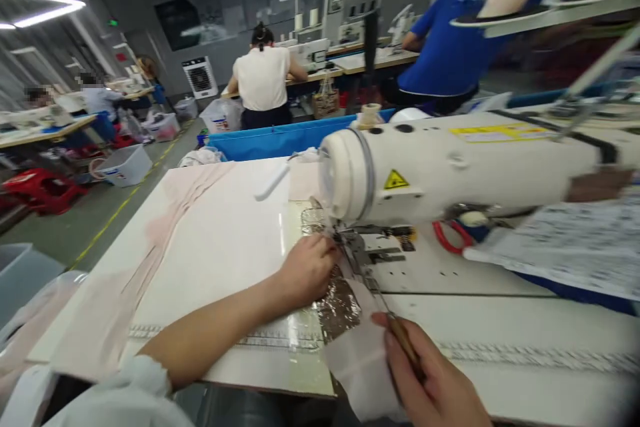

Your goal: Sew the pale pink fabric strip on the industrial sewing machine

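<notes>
My left hand (310, 267) lies beside the needle area of the white sewing machine (410, 167), its fingers bent and pressed together. Whatever they pinch is hidden behind them. In my right hand (435, 373) is an awl (404, 343) with a wooden handle; its thin metal shaft slants up toward the presser foot (353, 247). A pale fabric piece (363, 360) runs from under the foot area down over the table's front edge, just left of the awl. Beneath it and my left hand, shiny brown tape (340, 310) covers a strip of the table.
Pale pink fabric strips (160, 247) lie along the table's left side. Red-handled scissors (453, 237) and a printed cloth (565, 240) are right of the needle. A blue cloth trough (275, 140) runs behind the table. Other people sit at machines beyond.
</notes>
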A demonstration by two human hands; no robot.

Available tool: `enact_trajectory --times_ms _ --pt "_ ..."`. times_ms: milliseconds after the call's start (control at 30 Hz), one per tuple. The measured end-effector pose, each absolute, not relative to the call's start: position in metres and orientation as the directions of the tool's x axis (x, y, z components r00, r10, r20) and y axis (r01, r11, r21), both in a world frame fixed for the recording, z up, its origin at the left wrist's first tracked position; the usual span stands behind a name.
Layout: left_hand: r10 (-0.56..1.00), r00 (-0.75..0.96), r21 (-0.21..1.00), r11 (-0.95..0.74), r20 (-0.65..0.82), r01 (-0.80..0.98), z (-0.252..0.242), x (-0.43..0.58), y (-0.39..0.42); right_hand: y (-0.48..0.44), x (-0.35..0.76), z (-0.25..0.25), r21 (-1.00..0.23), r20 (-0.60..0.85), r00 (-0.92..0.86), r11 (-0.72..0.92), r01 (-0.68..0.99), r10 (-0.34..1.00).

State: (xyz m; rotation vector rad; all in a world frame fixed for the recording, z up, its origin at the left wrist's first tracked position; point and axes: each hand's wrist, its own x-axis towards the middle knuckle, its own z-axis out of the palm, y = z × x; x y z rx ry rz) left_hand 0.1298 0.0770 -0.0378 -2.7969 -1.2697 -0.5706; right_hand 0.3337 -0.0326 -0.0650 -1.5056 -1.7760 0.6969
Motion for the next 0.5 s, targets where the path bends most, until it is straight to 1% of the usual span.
enact_trajectory --times_ms 100,233,367,500 --pt "0.718 0.584 0.157 -0.672 0.378 0.724 -0.039 0.132 0.071 -0.026 0.331 -0.053 -0.779 0.131 -0.116 0.174 0.603 0.985" --pt "0.700 0.575 0.196 -0.691 0.424 0.696 -0.036 0.131 0.067 -0.022 0.323 -0.047 -0.780 0.179 -0.096 0.200 0.593 0.979" --pt "0.663 0.591 0.198 -0.725 0.460 0.660 -0.038 0.129 0.069 -0.023 0.322 -0.050 -0.770 0.228 -0.085 0.233 0.593 0.970" --pt "0.653 0.603 0.176 -0.732 0.458 0.658 -0.040 0.129 0.070 -0.023 0.323 -0.049 -0.786 0.171 -0.123 0.211 0.582 0.978"
